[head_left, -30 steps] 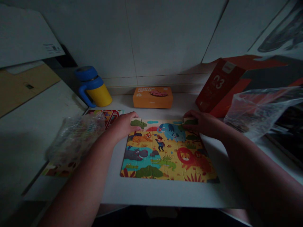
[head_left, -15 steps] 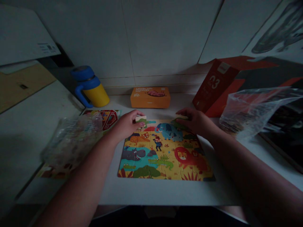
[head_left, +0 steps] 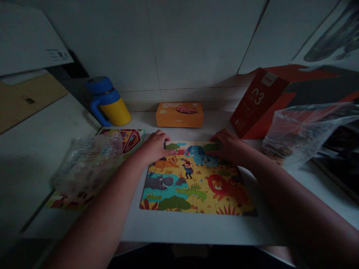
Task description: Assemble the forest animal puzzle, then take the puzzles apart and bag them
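A jigsaw puzzle (head_left: pixel 193 186) with jungle animals lies on the white table in front of me, its pieces joined into one picture. My left hand (head_left: pixel 157 148) grips its far left corner, thumb over the top and fingers at the far edge. At the far right corner, my right hand (head_left: pixel 230 148) holds it in the same way. Both hands partly cover the corner pieces. A lion, a hippo, elephants and a small figure show on the uncovered part.
An orange puzzle box (head_left: pixel 179 116) stands behind the puzzle. A blue and yellow jug (head_left: pixel 114 108) and a clear plastic bag (head_left: pixel 89 164) on printed sheets are at left. To the right are a red box (head_left: pixel 252 104) and another plastic bag (head_left: pixel 294 138).
The raised pale far edges of the puzzle at both corners have gone down flat. Both hands have turned slightly inward, with the thumbs lower over the picture.
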Available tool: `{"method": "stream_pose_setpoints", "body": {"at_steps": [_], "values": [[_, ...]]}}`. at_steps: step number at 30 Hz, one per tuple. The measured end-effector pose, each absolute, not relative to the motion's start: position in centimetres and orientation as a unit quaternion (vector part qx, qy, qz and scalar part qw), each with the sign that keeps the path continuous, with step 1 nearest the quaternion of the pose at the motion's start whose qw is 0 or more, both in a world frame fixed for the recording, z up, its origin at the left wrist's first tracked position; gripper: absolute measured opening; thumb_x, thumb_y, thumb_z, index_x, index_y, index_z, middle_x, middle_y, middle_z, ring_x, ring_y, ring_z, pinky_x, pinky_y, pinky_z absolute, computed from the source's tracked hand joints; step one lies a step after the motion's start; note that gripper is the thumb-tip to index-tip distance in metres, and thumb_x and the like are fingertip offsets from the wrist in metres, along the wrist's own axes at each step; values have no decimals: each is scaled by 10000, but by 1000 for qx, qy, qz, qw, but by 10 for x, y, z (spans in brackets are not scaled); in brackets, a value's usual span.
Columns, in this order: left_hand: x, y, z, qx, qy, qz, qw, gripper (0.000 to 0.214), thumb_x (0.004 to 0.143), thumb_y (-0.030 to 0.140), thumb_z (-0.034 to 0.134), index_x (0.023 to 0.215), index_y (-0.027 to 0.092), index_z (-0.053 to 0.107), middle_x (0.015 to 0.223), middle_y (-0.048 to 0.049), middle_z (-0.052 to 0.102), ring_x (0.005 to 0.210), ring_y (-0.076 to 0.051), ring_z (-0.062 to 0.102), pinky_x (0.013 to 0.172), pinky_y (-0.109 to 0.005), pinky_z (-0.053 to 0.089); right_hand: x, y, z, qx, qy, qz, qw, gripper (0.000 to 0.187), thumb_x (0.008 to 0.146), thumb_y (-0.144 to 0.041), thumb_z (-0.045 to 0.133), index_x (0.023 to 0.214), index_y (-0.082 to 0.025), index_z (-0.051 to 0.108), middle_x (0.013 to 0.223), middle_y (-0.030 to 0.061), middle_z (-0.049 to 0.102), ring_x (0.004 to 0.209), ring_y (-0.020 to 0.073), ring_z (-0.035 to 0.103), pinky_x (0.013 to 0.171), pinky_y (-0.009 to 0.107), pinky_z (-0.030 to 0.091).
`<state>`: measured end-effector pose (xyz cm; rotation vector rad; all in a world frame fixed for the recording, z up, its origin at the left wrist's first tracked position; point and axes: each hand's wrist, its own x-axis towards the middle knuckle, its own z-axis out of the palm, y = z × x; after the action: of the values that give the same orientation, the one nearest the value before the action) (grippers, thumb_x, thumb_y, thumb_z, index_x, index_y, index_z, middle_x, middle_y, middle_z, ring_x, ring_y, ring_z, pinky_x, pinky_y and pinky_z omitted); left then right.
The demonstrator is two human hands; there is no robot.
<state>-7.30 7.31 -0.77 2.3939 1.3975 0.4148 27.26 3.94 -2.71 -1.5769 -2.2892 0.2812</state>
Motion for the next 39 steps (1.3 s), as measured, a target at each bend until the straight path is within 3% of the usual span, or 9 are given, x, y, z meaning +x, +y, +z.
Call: {"method": "stream_pose_setpoints", "body": {"at_steps": [5, 11, 18, 23, 26, 33, 36, 39], "values": [[-70, 75, -7, 819, 518, 146, 196, 508, 735, 517, 887, 1048, 194, 651, 1135, -90, 634, 1001, -267, 637, 853, -347, 498, 269, 40, -24, -572, -793, 125, 170, 525, 796, -657, 766, 1078, -226, 664, 1159, 134, 651, 1081, 337, 647, 956, 473, 538], [-68, 67, -10, 785, 524, 195, 267, 528, 739, 423, 882, 1103, 231, 551, 935, -10, 667, 781, -191, 594, 647, -294, 414, 261, 32, -15, -605, -754, 179, 181, 589, 774, -590, 812, 1188, -239, 584, 976, 72, 734, 809, 253, 689, 671, 329, 512], [-71, 69, -15, 763, 482, 232, 363, 460, 782, 356, 831, 1161, 235, 601, 1034, -33, 727, 872, -195, 671, 715, -299, 499, 260, 30, -8, -592, -749, 227, 193, 355, 913, -477, 682, 1199, -269, 659, 974, 50, 780, 802, 230, 727, 649, 299, 520], [-75, 70, -10, 735, 486, 253, 400, 273, 872, 360, 729, 1096, 221, 657, 976, -31, 741, 861, -195, 699, 748, -317, 535, 268, 33, -4, -595, -720, 262, 244, 300, 927, -485, 655, 1111, -251, 690, 957, 48, 795, 817, 237, 741, 648, 302, 544], [-77, 69, -5, 719, 473, 284, 422, 283, 898, 384, 705, 1120, 213, 663, 1008, -42, 747, 887, -199, 712, 773, -329, 557, 272, 34, -4, -581, -715, 297, 252, 293, 931, -503, 647, 1088, -260, 691, 945, 33, 795, 809, 230, 737, 648, 298, 550], [-75, 62, 4, 703, 482, 291, 434, 316, 891, 415, 731, 1122, 211, 665, 997, -47, 754, 871, -199, 711, 758, -326, 569, 266, 22, 14, -523, -736, 387, 188, 397, 944, -611, 639, 1072, -237, 675, 880, 42, 752, 755, 215, 699, 601, 290, 519], [-74, 53, 12, 691, 463, 271, 485, 320, 880, 435, 743, 1092, 209, 661, 968, -40, 749, 855, -197, 710, 753, -327, 566, 260, 6, 34, -424, -741, 511, 101, 400, 944, -603, 663, 1091, -232, 688, 977, 42, 771, 859, 214, 726, 717, 293, 561], [-71, 42, 21, 685, 426, 233, 543, 323, 867, 447, 758, 1065, 214, 657, 948, -31, 743, 860, -197, 708, 753, -324, 563, 244, -16, 44, -266, -732, 627, -26, 457, 851, -610, 783, 1052, -202, 733, 954, 37, 785, 855, 204, 747, 754, 287, 578]]}}
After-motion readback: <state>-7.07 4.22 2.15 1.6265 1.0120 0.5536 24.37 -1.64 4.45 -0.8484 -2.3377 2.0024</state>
